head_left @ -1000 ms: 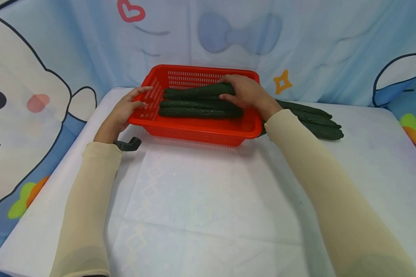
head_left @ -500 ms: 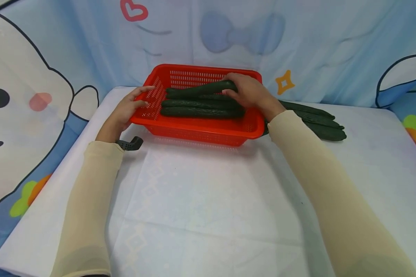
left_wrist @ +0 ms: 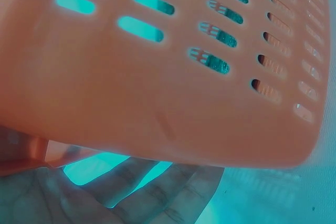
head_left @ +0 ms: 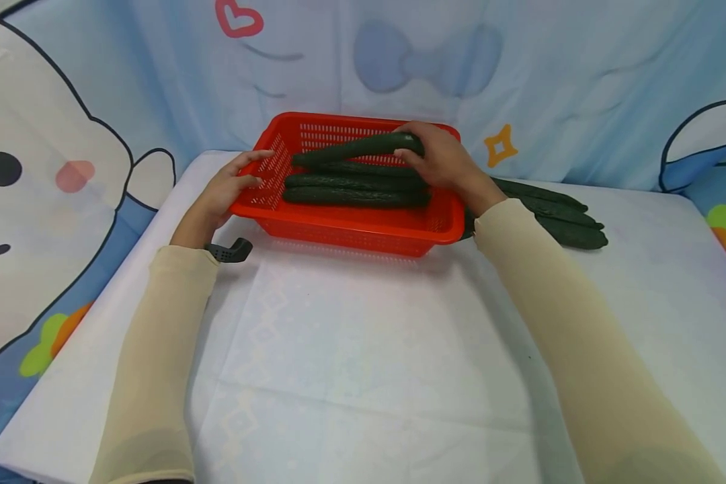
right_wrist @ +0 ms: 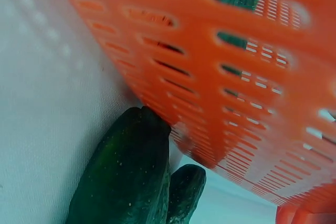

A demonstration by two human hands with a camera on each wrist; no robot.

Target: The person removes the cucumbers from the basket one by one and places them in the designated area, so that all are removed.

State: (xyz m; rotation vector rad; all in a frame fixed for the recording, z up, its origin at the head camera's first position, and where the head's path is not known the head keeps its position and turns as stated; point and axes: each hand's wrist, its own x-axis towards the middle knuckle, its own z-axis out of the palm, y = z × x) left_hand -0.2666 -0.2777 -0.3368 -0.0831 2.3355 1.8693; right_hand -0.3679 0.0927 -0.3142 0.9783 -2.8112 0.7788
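Note:
A red plastic basket [head_left: 339,228] with slotted walls stands on the table, several dark green cucumbers [head_left: 357,196] lying lengthwise inside. My left hand [head_left: 220,198] holds its left rim, fingers and thumb reaching over the edge. Inside the basket's right end, my right hand [head_left: 441,158] grips the right end of a cucumber [head_left: 357,148]. That end is raised and the cucumber slants down to the left, above the others. In the left wrist view, fingers [left_wrist: 173,198] show beside the basket rim [left_wrist: 157,150]. The right wrist view shows the basket wall [right_wrist: 210,103], not the right hand.
More cucumbers [head_left: 571,232] lie on the white table [head_left: 363,349] to the basket's right, partly behind my right forearm. Their ends sit close against the basket wall in the right wrist view. A blue patterned curtain [head_left: 314,74] hangs behind the table.
My right hand has raised the right end of the gripped cucumber, so it tilts more steeply. The left hand keeps its place on the rim. The whole head view has shifted slightly.

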